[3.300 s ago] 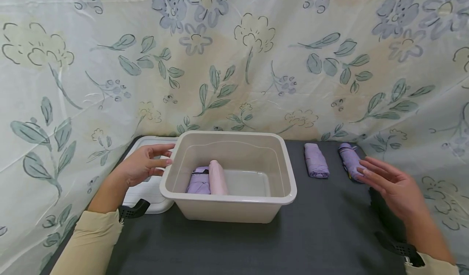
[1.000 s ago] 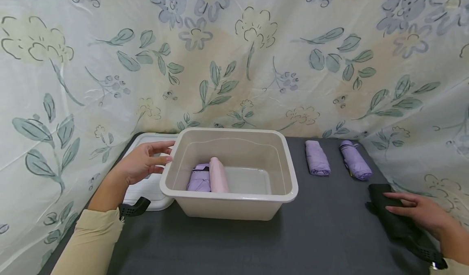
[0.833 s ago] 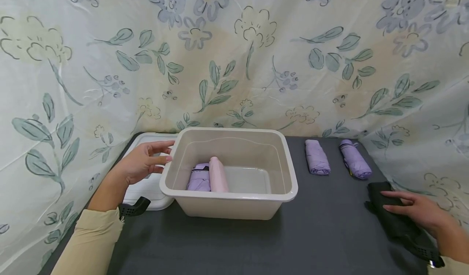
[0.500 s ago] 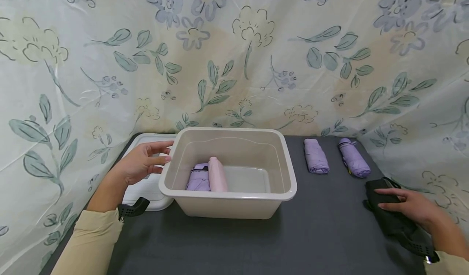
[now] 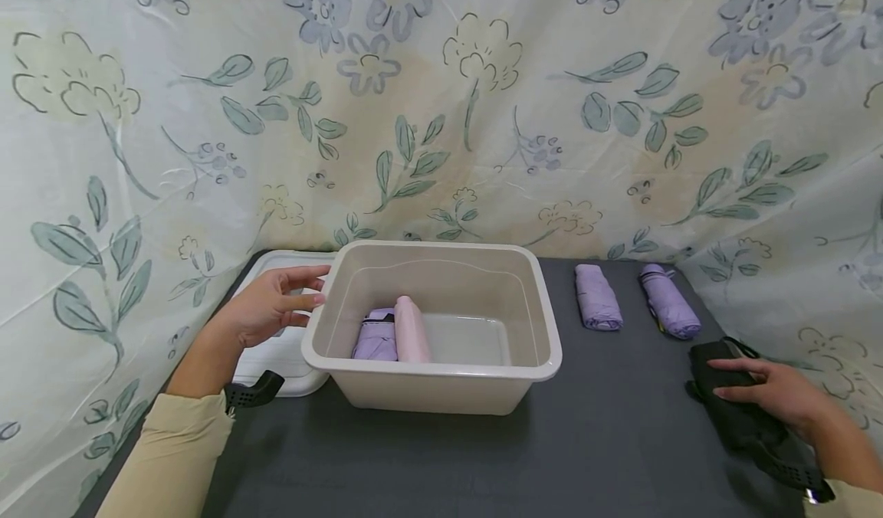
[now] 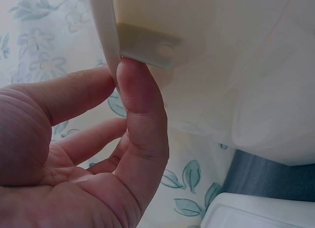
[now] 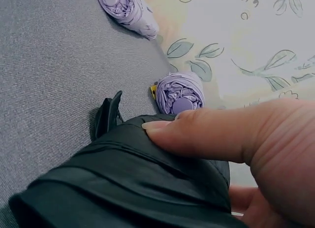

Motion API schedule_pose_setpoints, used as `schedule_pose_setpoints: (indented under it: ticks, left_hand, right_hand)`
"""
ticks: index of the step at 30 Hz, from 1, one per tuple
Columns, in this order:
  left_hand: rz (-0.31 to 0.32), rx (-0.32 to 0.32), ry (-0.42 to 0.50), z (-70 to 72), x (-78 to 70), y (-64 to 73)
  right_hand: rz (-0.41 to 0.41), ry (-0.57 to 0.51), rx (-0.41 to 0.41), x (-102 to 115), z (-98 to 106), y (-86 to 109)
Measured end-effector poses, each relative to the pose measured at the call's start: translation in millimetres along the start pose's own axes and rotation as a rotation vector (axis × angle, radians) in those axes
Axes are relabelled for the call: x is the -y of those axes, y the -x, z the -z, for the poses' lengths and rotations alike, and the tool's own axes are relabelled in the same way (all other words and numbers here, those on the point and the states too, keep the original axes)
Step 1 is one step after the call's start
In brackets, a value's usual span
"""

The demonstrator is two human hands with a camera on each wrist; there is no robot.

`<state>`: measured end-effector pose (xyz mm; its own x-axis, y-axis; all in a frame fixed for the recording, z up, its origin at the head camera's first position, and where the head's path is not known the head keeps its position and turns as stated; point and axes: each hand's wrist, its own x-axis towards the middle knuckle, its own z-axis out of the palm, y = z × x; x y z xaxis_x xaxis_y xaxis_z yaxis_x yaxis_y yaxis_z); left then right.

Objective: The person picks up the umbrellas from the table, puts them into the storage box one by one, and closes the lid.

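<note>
My left hand [image 5: 272, 307] holds the left rim of a beige plastic bin [image 5: 431, 391]; the left wrist view shows its fingertips against the rim's edge and underside. At the far right, my right hand [image 5: 786, 391] grips a folded black umbrella [image 5: 727, 411] lying on the table. The thumb presses the black fabric in the right wrist view, while most other fingers are hidden behind it. Inside the bin, a rolled purple umbrella [image 5: 375, 339] and a pale pink roll [image 5: 411, 332] lie side by side on the left.
Two folded purple umbrellas, one nearer the bin [image 5: 597, 297] and one farther right [image 5: 669, 302], lie on the dark table [image 5: 607, 426]. A white lid [image 5: 283, 361] sits under and left of the bin. A floral curtain [image 5: 441, 119] hangs behind and at both sides.
My right hand has come down from beside the right purple umbrella onto the black umbrella and grips it. The black umbrella has turned slightly, showing a loop at its far end. The left hand stays put.
</note>
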<state>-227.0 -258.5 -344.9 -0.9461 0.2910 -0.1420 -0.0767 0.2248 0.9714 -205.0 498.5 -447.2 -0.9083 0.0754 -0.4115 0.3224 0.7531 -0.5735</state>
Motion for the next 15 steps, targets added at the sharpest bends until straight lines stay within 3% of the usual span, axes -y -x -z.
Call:
schedule_pose_setpoints:
  ticks: [15]
  left_hand:
    - [-0.009, -0.002, -0.006, -1.3, 2.4, 0.0]
  right_hand:
    - [0.012, -0.098, 0.029, -2.4, -4.0, 1.6]
